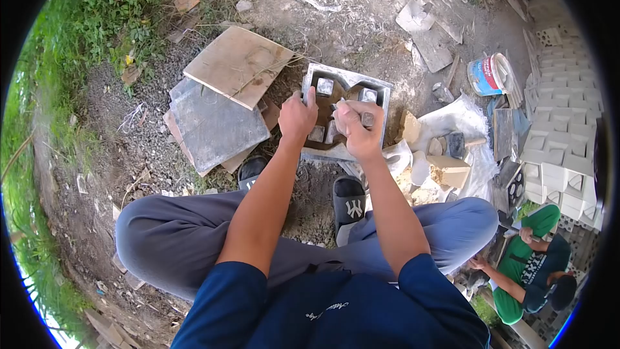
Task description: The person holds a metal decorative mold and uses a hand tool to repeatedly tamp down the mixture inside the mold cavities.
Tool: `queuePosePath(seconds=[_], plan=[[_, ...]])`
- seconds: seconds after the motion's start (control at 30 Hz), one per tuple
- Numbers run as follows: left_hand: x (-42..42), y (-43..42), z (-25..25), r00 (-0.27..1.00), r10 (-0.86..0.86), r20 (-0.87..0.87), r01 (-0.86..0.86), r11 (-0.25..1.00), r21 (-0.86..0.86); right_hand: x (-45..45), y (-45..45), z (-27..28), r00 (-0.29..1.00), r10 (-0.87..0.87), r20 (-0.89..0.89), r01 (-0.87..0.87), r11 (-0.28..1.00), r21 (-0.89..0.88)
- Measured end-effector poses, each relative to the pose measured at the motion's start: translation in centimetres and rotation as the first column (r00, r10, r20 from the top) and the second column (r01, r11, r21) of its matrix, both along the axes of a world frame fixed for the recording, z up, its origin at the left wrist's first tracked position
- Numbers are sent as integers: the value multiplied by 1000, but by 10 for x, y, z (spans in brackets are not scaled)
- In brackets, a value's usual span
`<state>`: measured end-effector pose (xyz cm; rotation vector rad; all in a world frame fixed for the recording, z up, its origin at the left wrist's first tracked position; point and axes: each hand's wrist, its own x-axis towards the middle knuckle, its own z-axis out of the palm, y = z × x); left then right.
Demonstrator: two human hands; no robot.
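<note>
A square grey block mold (349,73) lies on the ground in front of me, with several small grey blocks (325,86) standing inside its walls. My left hand (298,118) is closed on the mold's left wall, thumb upward. Over the mold's right half is my right hand (359,130), fingers curled in a pinch. A small dark tip shows at its fingers, but what it holds is too hidden to name. Brown material (337,95) shows between the small blocks.
Flat tan (239,61) and grey boards (216,119) are stacked at the left. Broken pieces (449,171) and plastic sheeting (462,119) lie right. Farther off stand a paint bucket (489,74) and piled pale blocks (558,116). Another person (533,268) sits at lower right.
</note>
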<state>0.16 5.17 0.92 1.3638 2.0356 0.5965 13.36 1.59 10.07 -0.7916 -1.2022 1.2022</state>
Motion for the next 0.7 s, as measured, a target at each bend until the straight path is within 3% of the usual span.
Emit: queuePosePath(seconds=[0.1, 0.17, 0.3, 0.43, 0.5, 0.53, 0.6, 0.63, 0.67, 0.7], plan=[[-3, 1, 0, 1000, -5, -2, 5, 1000, -15, 14, 0, 30, 988, 80, -135, -98, 986, -133], [-2, -2, -4, 999, 22, -23, -22, 1000, -3, 12, -11, 37, 980, 78, -184, -101, 988, -117], [-1, -1, 2, 1000, 7, 20, -7, 1000, -4, 5, -6, 2, 999, -43, -13, 43, 999, -9], [-2, -3, -1, 1000, 22, -3, -22, 1000, 19, 13, -11, 41, 998, 61, -11, -61, 996, -71], [-3, -3, 0, 1000, 21, -20, -20, 999, 34, 18, -13, 35, 995, 83, 48, -85, 995, 46], [-3, -2, -2, 1000, 17, 11, -17, 1000, 17, 10, -16, -9, 992, -95, 87, 90, 994, 54], [-2, 0, -4, 999, 12, 40, -11, 1000, -14, 13, -8, -28, 991, -92, 97, 93, 996, 1], [-2, 4, 1, 999, 13, 37, -13, 1000, -2, 8, -4, -1, 998, -9, -60, 3, 996, -89], [-2, 2, 4, 1000, 11, 21, -11, 1000, -6, 9, -6, 19, 998, -11, -65, 5, 995, -95], [-2, -3, 6, 1000, 12, 3, -12, 1000, -16, 13, -9, 36, 997, -2, 76, 5, 1000, -30]])
